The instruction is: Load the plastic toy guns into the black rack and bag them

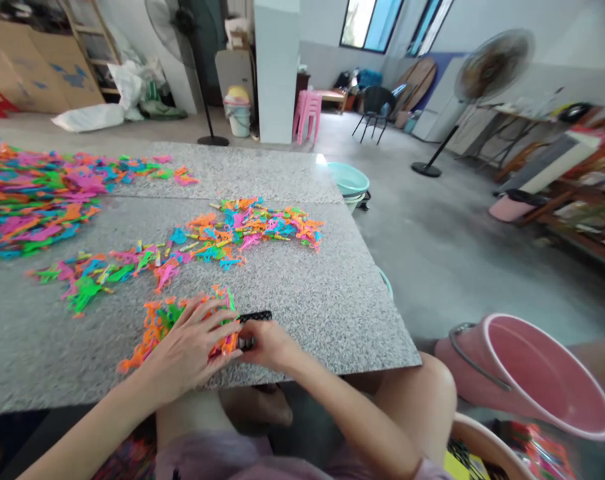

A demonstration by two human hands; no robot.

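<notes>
My left hand lies over a small heap of bright plastic pieces, mostly orange with some green and pink. Its fingers are stretched out and a little apart. Close against its fingertips, my right hand is closed on a black piece with a lattice pattern. Part of that black piece is hidden by my fingers, so its kind is unclear. Beyond my hands, a loose row of similar colourful plastic pieces crosses the speckled stone tabletop, some with small yellowish or whitish parts.
A large pile of coloured pieces covers the table's far left. A pink bucket stands at my right, above a tub with yellow and black items. A turquoise basin sits beyond the table's right edge. Standing fans are behind.
</notes>
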